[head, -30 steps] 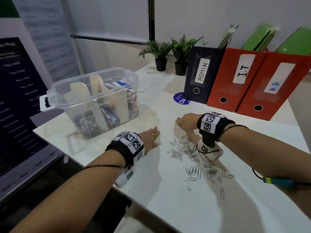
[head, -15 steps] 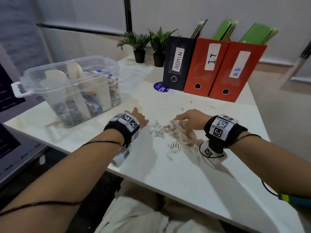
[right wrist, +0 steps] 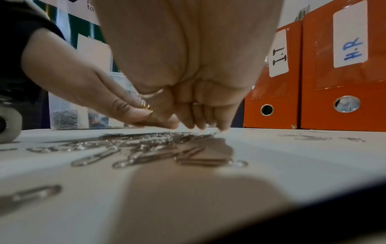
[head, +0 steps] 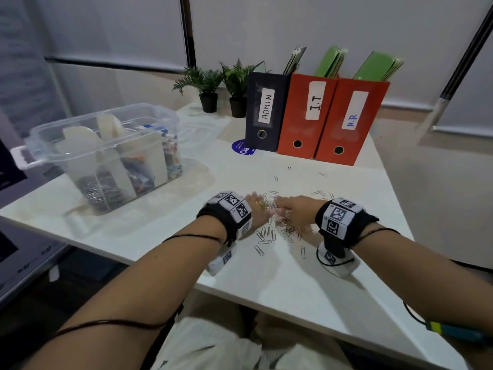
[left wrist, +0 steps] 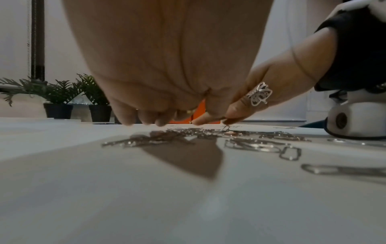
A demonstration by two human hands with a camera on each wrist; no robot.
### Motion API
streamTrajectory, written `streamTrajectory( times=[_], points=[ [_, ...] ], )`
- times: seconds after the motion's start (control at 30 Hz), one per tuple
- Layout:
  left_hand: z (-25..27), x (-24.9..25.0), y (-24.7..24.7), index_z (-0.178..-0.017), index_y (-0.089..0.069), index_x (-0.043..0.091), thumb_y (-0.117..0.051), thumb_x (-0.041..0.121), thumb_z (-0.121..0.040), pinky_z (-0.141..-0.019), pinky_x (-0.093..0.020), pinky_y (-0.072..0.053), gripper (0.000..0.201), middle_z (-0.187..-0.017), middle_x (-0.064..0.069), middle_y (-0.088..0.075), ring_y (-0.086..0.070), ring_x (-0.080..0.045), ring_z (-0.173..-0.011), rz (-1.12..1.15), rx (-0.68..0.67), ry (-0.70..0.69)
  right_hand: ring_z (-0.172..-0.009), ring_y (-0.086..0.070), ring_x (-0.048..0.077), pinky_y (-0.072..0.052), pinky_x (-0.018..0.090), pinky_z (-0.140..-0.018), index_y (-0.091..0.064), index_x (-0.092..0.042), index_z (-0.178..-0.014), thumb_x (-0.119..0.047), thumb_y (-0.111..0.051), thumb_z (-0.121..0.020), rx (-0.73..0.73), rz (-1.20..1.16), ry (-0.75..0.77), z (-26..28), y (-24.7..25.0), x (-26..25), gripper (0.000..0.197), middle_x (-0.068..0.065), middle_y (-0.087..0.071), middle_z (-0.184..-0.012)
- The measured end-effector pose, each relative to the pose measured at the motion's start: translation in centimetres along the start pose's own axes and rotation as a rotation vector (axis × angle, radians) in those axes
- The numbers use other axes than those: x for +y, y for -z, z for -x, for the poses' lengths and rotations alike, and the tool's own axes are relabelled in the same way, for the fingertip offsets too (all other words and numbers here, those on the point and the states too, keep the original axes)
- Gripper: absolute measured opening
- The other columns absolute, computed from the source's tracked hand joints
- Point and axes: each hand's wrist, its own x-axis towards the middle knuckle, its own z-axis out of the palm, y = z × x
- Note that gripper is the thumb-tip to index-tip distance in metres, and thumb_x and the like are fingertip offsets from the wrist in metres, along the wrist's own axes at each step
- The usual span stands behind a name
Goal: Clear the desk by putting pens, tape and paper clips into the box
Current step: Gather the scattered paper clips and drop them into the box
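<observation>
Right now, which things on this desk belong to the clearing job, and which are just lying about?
Part of the job:
paper clips
clear box
left hand
right hand

Just lying about:
ADMIN file box
I.T file box
H.R file box
two potted plants
blue sticker

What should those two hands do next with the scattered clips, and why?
Probably sweep together and scoop: the left hand and right hand flank the paper clips, fingertips down on the desk, while the clear box already holds some.
</observation>
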Motion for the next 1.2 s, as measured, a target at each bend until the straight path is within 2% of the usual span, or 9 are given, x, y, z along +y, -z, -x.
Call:
streamTrajectory(
  times=[0.1, 0.17, 0.23, 0.47, 0.53, 0.63, 0.87, 1.13, 1.2],
  points=[
    [1.0, -0.2, 1.3, -0.151, -0.011, 0.014, -0.030, 0.057, -0.094, -0.118, -0.046, -0.016, 0.074, -0.158, -0.006, -0.004, -0.009, -0.026, -0.146, -0.079, -0.001, -0.124, -0.138, -0.033, 0.022, -0.029, 0.031, -0.111, -0.045, -0.013, -0.130, 0.001, -0.041, -0.091, 0.124, -0.013, 0.006, 0.0, -0.1, 0.4, 0.041, 0.006, -0.034, -0.150],
    [1.4, -0.9, 2.1, -0.144, -0.032, 0.022, -0.049, 0.074, -0.073, -0.108, -0.045, -0.036, 0.089, -0.152, -0.005, -0.031, -0.037, -0.027, -0.135, -0.070, -0.019, -0.210, -0.132, -0.041, 0.022, -0.034, 0.029, -0.106, -0.042, -0.011, -0.136, 0.003, -0.038, -0.091, 0.175, -0.061, -0.023, 0.1, -0.1, 0.4, 0.047, 0.006, -0.043, -0.143],
    [2.4, -1.0, 2.4, -0.130, -0.045, 0.027, -0.071, 0.070, -0.054, -0.095, -0.036, -0.048, 0.092, -0.129, 0.002, -0.056, -0.057, -0.020, -0.113, -0.034, 0.000, -0.282, -0.128, -0.045, 0.022, -0.037, 0.028, -0.102, -0.036, -0.009, -0.141, 0.003, -0.037, -0.092, 0.135, -0.080, -0.022, 0.2, -0.3, 0.3, 0.050, 0.006, -0.049, -0.138],
    [2.4, -0.7, 2.5, -0.141, -0.032, 0.020, -0.076, 0.064, -0.051, -0.098, -0.046, -0.044, 0.109, -0.142, 0.000, -0.033, -0.043, -0.024, -0.124, -0.195, 0.081, -0.214, -0.117, -0.052, 0.027, -0.041, 0.031, -0.099, -0.047, -0.004, -0.133, 0.004, -0.038, -0.092, 0.226, -0.053, -0.002, -1.2, -0.6, 0.4, 0.043, 0.014, -0.051, -0.130],
    [2.2, -0.5, 2.6, -0.134, -0.041, 0.033, -0.073, 0.062, -0.058, -0.099, -0.043, -0.044, 0.088, -0.143, 0.005, -0.034, -0.044, -0.020, -0.124, -0.158, 0.068, -0.243, -0.121, -0.048, 0.027, -0.037, 0.030, -0.100, -0.043, -0.005, -0.136, 0.005, -0.037, -0.091, 0.262, -0.066, 0.005, -1.7, -0.5, 0.3, 0.046, 0.014, -0.046, -0.134],
    [2.0, -0.4, 2.7, -0.095, -0.063, 0.042, -0.072, 0.050, -0.066, -0.082, -0.032, -0.049, 0.031, -0.105, 0.011, -0.052, -0.058, -0.015, -0.099, -0.072, 0.072, -0.292, -0.127, -0.044, 0.027, -0.034, 0.030, -0.105, -0.041, -0.004, -0.138, 0.006, -0.037, -0.091, 0.269, -0.055, 0.009, -2.8, -0.1, 0.0, 0.048, 0.015, -0.043, -0.139],
    [0.3, 0.1, 2.8, -0.113, -0.062, 0.011, -0.074, 0.023, -0.077, -0.080, -0.027, -0.044, 0.039, -0.111, -0.007, -0.059, -0.059, -0.024, -0.102, -0.096, 0.078, -0.268, -0.109, -0.055, 0.029, -0.039, 0.029, -0.081, -0.061, -0.004, -0.112, 0.001, -0.045, -0.090, 0.190, -0.016, 0.041, -4.4, 0.2, -0.7, 0.027, 0.014, -0.059, -0.118],
    [-0.3, -0.1, 3.3, -0.107, -0.068, 0.006, -0.065, 0.018, -0.085, -0.088, -0.026, -0.045, 0.025, -0.110, -0.010, -0.068, -0.062, -0.024, -0.104, -0.101, 0.049, -0.224, -0.113, -0.048, 0.027, -0.040, 0.032, -0.093, -0.058, -0.020, -0.095, -0.003, -0.043, -0.089, 0.179, -0.097, 0.148, -3.7, -0.1, -0.8, 0.024, 0.012, -0.049, -0.120],
    [-0.5, -0.2, 3.2, -0.108, -0.068, 0.006, -0.061, 0.016, -0.088, -0.090, -0.027, -0.045, 0.023, -0.111, -0.010, -0.067, -0.061, -0.025, -0.105, -0.109, 0.075, -0.198, -0.114, -0.048, 0.026, -0.043, 0.033, -0.096, -0.062, -0.012, -0.108, 0.003, -0.045, -0.086, 0.169, -0.066, 0.164, -3.7, -0.3, -0.6, 0.031, 0.009, -0.049, -0.120]
  ],
)
